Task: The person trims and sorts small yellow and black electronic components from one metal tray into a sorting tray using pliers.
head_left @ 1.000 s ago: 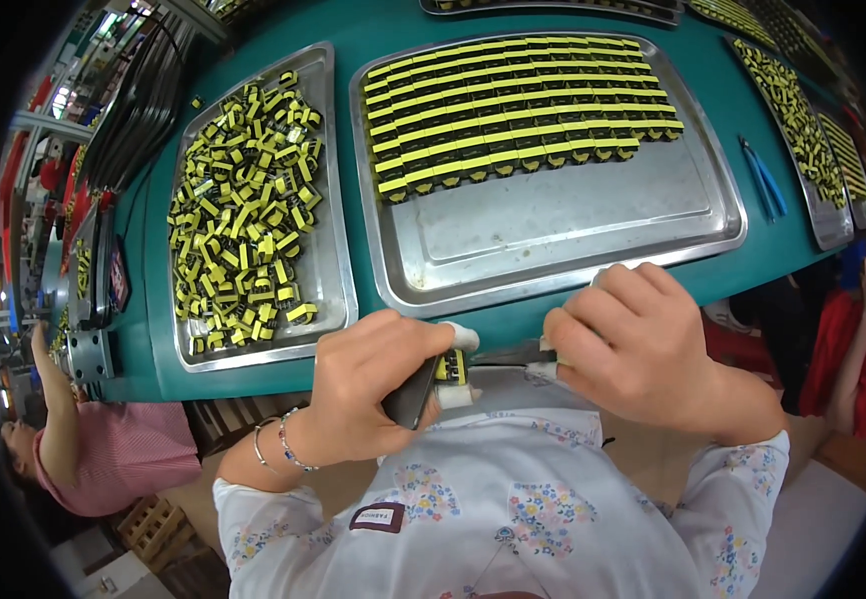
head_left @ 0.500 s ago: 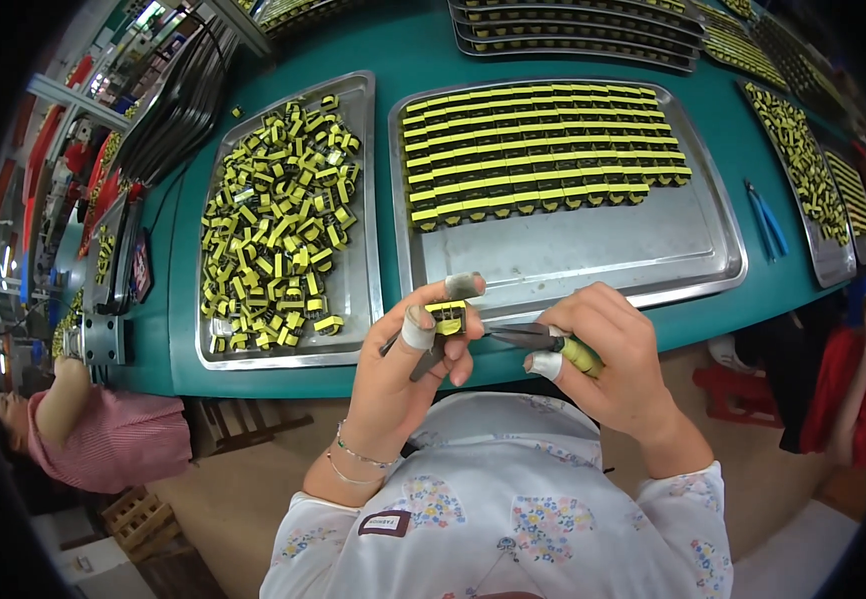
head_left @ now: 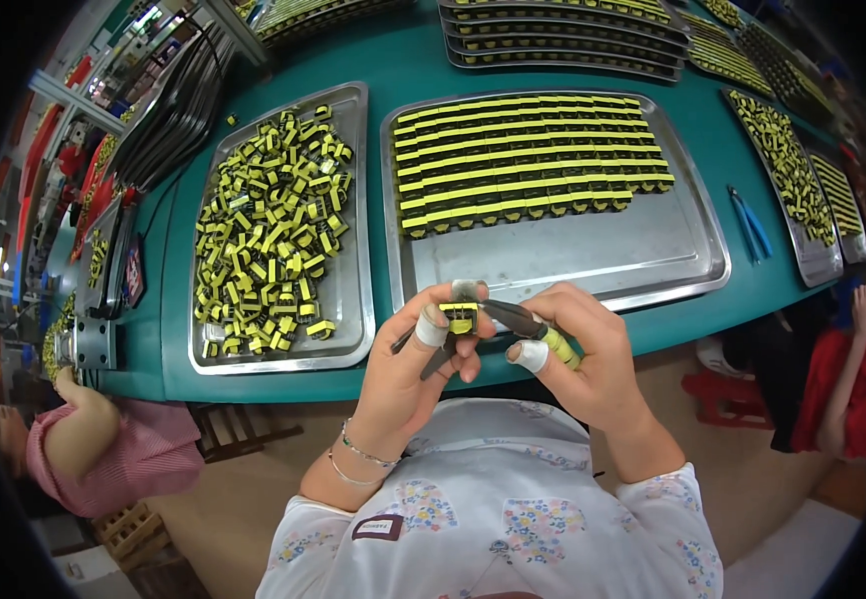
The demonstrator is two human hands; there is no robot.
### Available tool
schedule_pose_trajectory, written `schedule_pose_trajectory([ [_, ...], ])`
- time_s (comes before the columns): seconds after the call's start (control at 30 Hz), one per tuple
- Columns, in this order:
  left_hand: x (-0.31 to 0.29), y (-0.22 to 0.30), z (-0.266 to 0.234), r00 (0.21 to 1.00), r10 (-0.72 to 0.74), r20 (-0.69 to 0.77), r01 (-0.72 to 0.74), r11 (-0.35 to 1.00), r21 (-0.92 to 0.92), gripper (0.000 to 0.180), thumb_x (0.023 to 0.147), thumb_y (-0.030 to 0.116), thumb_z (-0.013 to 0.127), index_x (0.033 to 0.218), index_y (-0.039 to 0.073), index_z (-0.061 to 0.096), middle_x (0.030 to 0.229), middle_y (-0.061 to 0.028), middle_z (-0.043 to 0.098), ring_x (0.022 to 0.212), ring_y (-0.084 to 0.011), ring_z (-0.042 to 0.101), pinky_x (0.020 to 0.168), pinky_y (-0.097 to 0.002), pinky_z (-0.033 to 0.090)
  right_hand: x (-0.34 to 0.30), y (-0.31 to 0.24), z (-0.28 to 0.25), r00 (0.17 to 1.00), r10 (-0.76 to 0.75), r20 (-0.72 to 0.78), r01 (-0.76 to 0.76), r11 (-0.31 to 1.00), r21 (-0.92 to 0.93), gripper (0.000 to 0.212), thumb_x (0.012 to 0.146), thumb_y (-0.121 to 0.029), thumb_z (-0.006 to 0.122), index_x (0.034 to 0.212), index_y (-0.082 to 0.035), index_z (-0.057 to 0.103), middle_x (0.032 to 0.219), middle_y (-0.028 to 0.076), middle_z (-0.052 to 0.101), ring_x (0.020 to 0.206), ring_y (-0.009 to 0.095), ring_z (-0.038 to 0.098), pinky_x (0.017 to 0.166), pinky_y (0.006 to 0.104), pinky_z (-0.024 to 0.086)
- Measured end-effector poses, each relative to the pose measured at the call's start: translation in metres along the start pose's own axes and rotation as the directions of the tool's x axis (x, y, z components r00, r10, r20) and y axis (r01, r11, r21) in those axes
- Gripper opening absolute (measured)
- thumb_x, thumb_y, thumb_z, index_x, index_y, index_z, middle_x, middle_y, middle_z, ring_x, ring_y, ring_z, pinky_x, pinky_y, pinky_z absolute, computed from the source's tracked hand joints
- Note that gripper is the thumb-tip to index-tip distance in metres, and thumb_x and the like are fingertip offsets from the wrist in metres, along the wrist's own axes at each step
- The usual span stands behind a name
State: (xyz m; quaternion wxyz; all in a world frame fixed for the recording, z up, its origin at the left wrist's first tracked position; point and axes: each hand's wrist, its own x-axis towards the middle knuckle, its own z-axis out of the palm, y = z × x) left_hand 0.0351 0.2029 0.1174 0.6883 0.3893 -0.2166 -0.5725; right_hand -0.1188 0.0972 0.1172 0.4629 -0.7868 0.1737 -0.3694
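Between the wrapped fingertips of my left hand [head_left: 403,364] is a small yellow-and-black transformer [head_left: 462,319], held with its row of pins showing. A dark, blade-like tool [head_left: 437,361] also lies in that hand, mostly hidden by the fingers. My right hand [head_left: 592,349] is closed round long-nose pliers [head_left: 523,321] with yellow-green wrapped handles. Their dark jaws point left and meet the transformer's right side; whether they grip a pin cannot be seen. Both hands are just over the table's near edge, in front of a metal tray [head_left: 553,262] with neat rows of similar transformers.
A second metal tray [head_left: 351,334] at left holds a loose heap of transformers. Blue-handled cutters [head_left: 750,228] lie to the right, near another heaped tray [head_left: 818,262]. Stacked trays [head_left: 563,62] stand at the back. A person in pink sits at left, one in red at right.
The plier jaws have come left from a small gap up to the transformer. My left hand keeps its hold on the transformer. The whole view has shifted slightly.
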Motion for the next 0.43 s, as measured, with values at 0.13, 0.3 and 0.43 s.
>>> schedule_pose_trajectory([
  [0.13, 0.0002, -0.003, -0.0002, 0.984, 0.154, -0.093, -0.139, 0.978, 0.155, 0.049, 0.084, 0.031, 0.069, 0.115, -0.003, 0.052, 0.098, -0.0122, 0.06, 0.072, -0.0109, 0.053, 0.057, -0.0236, 0.046, 0.0027, -0.0042, -0.0048, 0.995, -0.094, 0.031, 0.098, 0.975, -0.198, 0.025, 0.073, -0.016, 0.073, 0.088, 0.001, 0.061, 0.079, 0.011, 0.061, 0.071, 0.026, 0.056, 0.065, 0.0337, 0.044],
  [0.3, -0.0009, -0.0025, -0.0066, 0.968, 0.241, -0.068, -0.205, 0.919, 0.338, 0.049, 0.08, 0.027, 0.073, 0.114, -0.002, 0.054, 0.106, -0.0124, 0.06, 0.079, -0.0116, 0.057, 0.059, -0.0241, 0.047, 0.0007, -0.0065, -0.0044, 0.994, -0.092, 0.06, 0.108, 0.921, -0.375, 0.026, 0.069, -0.015, 0.074, 0.087, 0.0, 0.063, 0.077, 0.01, 0.06, 0.071, 0.028, 0.056, 0.063, 0.0354, 0.044],
  [0.43, -0.0008, -0.0035, -0.0088, 0.929, 0.369, -0.025, -0.295, 0.779, 0.553, 0.051, 0.08, 0.027, 0.073, 0.117, -0.001, 0.052, 0.107, -0.0111, 0.061, 0.092, -0.0159, 0.061, 0.063, -0.024, 0.05, -0.0005, -0.0061, -0.0046, 0.993, -0.075, 0.089, 0.106, 0.9, -0.423, 0.028, 0.064, -0.011, 0.072, 0.09, -0.005, 0.063, 0.081, 0.006, 0.059, 0.078, 0.026, 0.057, 0.068, 0.0362, 0.044],
])
